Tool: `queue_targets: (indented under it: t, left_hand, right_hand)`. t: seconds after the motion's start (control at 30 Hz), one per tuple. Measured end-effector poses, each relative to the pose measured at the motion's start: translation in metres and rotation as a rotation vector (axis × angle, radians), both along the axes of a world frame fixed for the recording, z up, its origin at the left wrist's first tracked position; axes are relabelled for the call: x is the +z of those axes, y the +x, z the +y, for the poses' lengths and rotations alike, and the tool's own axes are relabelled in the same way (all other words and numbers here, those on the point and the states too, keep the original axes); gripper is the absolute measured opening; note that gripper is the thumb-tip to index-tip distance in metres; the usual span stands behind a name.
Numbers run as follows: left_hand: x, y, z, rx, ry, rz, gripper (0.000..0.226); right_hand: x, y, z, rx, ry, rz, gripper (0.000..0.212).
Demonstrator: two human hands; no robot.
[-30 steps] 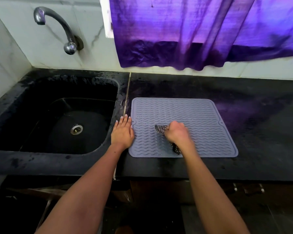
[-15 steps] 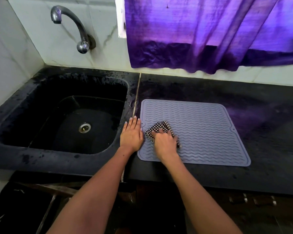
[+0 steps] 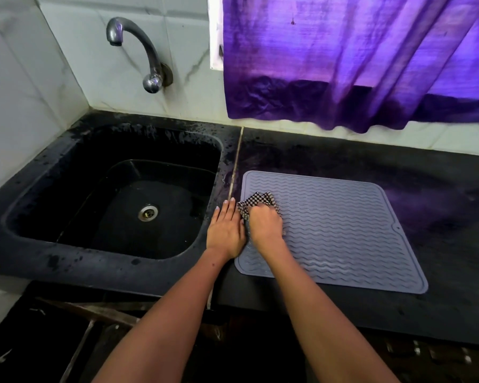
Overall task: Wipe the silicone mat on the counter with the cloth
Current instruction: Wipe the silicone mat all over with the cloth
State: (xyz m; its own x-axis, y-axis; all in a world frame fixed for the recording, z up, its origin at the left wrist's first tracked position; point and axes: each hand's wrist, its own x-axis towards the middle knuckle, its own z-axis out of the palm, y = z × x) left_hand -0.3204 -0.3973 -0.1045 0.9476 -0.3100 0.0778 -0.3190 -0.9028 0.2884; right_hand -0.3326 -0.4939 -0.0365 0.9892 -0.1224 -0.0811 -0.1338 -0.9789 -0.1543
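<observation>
Two hands at work on our black stone tabletop beside the sink.
Largest first: our grey wavy-ribbed silicone mat lies flat, probably floppy and apt to slide, so our left hand pins its left edge with straight fingers. Our right hand curls its fingers round the small, soft black-and-white checked cloth, bunched at the mat's far-left part.

One mat lies on one counter, with one cloth at its far left corner. Two hands are in view: the left hand and the right hand. To the left there is one sink with one drain and one tap, and far right hangs one curtain.
</observation>
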Motion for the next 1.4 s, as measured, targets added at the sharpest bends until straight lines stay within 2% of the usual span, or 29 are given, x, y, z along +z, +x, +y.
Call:
queue_targets:
  t: [0.13, 0.23, 0.33, 0.4, 0.43, 0.53, 0.77, 0.93, 1.07, 1.17, 1.4]
  left_hand:
    - [0.001, 0.0, -0.001, -0.004, 0.009, 0.008, 0.051]
    - [0.002, 0.0, 0.0, 0.008, 0.0, 0.006, 0.051]
    - [0.002, -0.001, -0.001, 0.002, -0.008, 0.015, 0.053]
    - [0.003, -0.002, -0.001, -0.002, -0.01, 0.024, 0.054]
    - [0.003, 0.0, 0.0, 0.0, -0.012, 0.025, 0.055]
    - [0.003, -0.001, 0.0, -0.002, -0.015, 0.015, 0.055]
    - [-0.001, 0.002, 0.0, -0.008, -0.012, 0.031, 0.057]
    - [0.0, 0.002, 0.0, -0.008, -0.013, 0.017, 0.057]
    - [0.001, 0.002, -0.001, -0.002, -0.01, 0.015, 0.056]
    - [0.001, 0.002, 0.0, -0.002, 0.0, 0.018, 0.056]
    - [-0.001, 0.003, -0.001, -0.001, 0.007, 0.021, 0.056]
  right_hand:
    - [-0.004, 0.0, -0.003, 0.035, -0.067, -0.003, 0.025]
    - [-0.002, 0.005, -0.008, -0.006, -0.027, 0.0, 0.029]
    - [0.013, 0.027, -0.024, -0.175, 0.232, 0.021, 0.031]
    - [0.023, 0.041, -0.033, -0.315, 0.403, -0.077, 0.031]
    - [0.025, 0.047, -0.032, -0.348, 0.421, -0.138, 0.033]
    - [0.021, 0.055, -0.019, -0.252, 0.241, -0.185, 0.038]
    - [-0.007, 0.059, 0.001, -0.077, 0.016, -0.014, 0.029]
    - [0.001, 0.07, -0.009, -0.152, 0.146, -0.021, 0.033]
    - [0.016, 0.086, -0.023, -0.316, 0.244, -0.214, 0.031]
    - [0.017, 0.097, -0.021, -0.212, 0.128, -0.253, 0.035]
    - [-0.003, 0.097, -0.004, -0.039, 0.001, -0.084, 0.032]
